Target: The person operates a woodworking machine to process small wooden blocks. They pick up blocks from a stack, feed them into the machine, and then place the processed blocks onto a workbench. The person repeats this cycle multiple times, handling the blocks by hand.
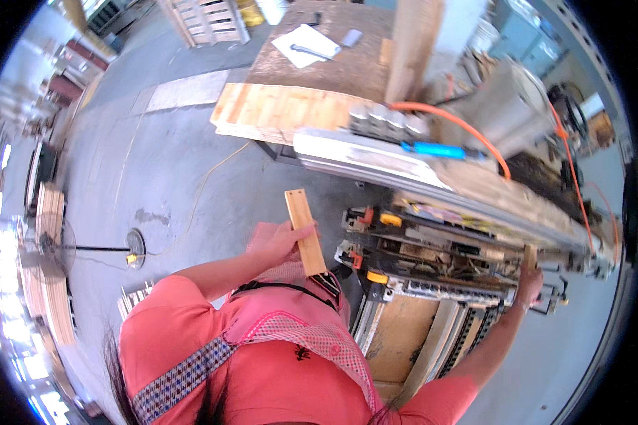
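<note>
The left hand holds a flat, light brown wooden slat up near the chest, its grip shut tight around the lower half. The slat points up and a bit to the left. The right hand reaches far out to the big grey machine and its grip is closed on a small wooden piece there. A long orange hose curves above the machine.

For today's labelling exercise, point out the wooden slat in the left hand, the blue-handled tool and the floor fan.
wooden slat (303, 227), head view, mid-length.
blue-handled tool (436, 150), head view, handle.
floor fan (48, 249), head view, grille.
</note>
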Available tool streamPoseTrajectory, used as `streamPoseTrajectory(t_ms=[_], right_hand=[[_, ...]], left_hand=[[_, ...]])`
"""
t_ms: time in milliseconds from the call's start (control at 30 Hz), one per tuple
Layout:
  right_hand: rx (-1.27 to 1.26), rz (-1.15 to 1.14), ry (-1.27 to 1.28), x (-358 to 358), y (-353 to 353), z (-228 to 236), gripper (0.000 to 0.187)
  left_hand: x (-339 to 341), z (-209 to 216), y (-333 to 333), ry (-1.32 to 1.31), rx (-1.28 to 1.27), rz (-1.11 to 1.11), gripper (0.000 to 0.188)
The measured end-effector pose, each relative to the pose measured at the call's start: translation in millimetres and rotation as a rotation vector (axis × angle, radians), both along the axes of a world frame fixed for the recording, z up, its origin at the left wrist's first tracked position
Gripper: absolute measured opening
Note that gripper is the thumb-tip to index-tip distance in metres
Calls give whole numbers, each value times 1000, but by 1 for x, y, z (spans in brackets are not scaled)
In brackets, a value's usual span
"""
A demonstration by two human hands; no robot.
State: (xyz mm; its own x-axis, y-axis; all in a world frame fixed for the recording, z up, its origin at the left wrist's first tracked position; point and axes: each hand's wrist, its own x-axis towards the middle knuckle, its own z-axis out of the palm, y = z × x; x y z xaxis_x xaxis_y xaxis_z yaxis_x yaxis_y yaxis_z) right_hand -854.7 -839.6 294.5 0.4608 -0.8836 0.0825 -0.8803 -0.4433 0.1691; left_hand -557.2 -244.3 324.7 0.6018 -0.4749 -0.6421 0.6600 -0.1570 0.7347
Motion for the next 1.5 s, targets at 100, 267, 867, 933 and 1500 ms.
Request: streamPoseTrajectory(t_ms=[100,267,867,933,1500], right_hand=[[-114,-39,-236,4,42,6,58],[-67,-172,-398,3,137,11,55],[402,-337,145,40,527,-7,18],[397,-347,62,42,539,-5,19],[531,-316,-37,53,597,-6,23]], left_hand=[[57,-78,77,-197,145,206,33],[212,-75,185,-541,250,418,26],[555,-285,274,-428,488,446,31],[559,-303,269,-410,489,446,32],[513,-306,312,-818,713,-431,31]])
